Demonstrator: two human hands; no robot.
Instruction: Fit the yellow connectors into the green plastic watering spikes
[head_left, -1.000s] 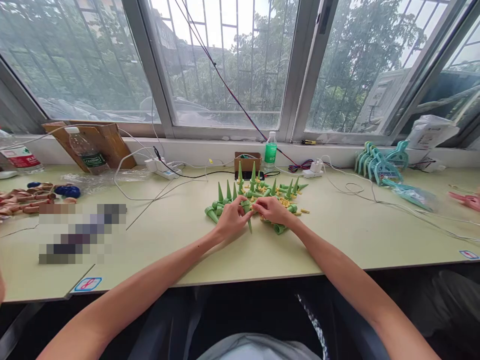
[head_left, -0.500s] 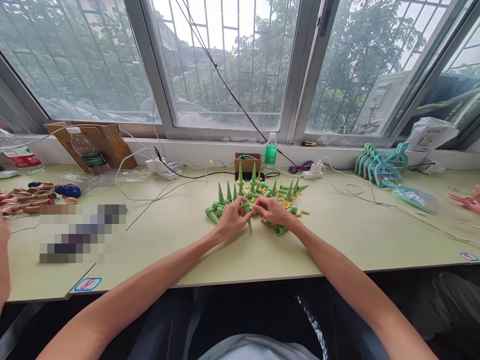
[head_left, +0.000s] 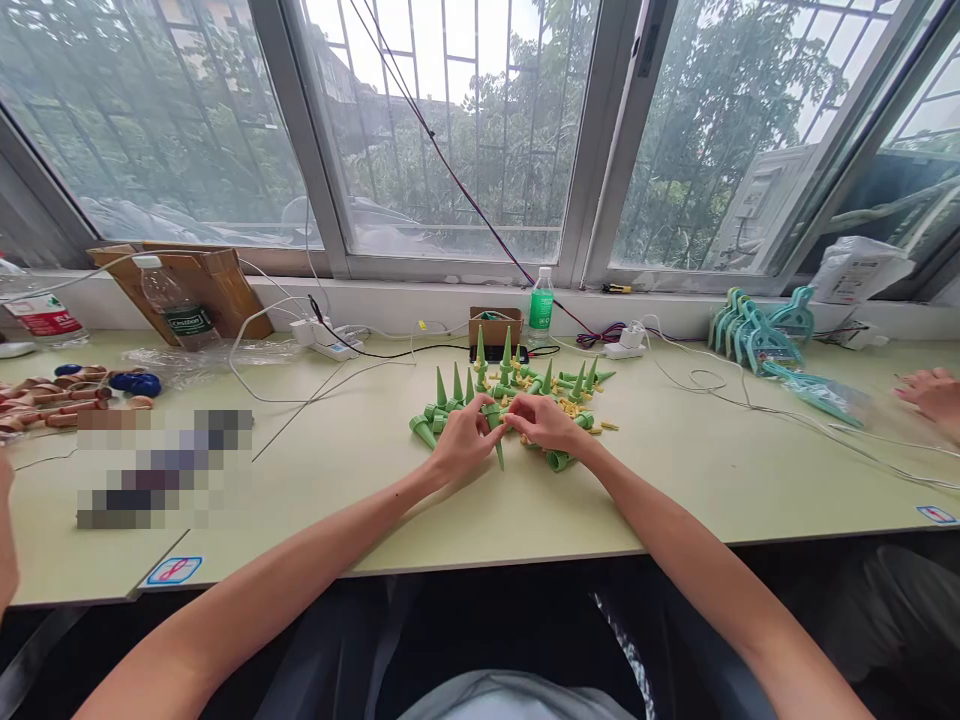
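Thumb and fingers of my left hand [head_left: 466, 437] are closed round a green plastic watering spike [head_left: 492, 414], its tip pointing down toward the table. Against its collar end, my right hand [head_left: 546, 422] is in a pinch, its fingertips touching my left ones. A small yellowish piece shows faintly at those fingertips, mostly covered. Behind both hands lies a group of similar green spikes [head_left: 480, 350], some standing point up and some on their sides. Small yellow valve pieces [head_left: 574, 410] are scattered among them. One more spike [head_left: 559, 460] lies just below my right wrist.
Behind the spikes stand a small cardboard box [head_left: 495, 328] and a green-labelled bottle [head_left: 541, 305]. White cables [head_left: 720, 385] run across the table [head_left: 420, 520]. Teal hangers [head_left: 757, 335] are at right, near another person's hand [head_left: 934, 395]. Brown parts [head_left: 52, 405] lie at left.
My hands stay nearly still on the spike, with only slight fingertip movement. At the right edge another person's hand has come further into view.
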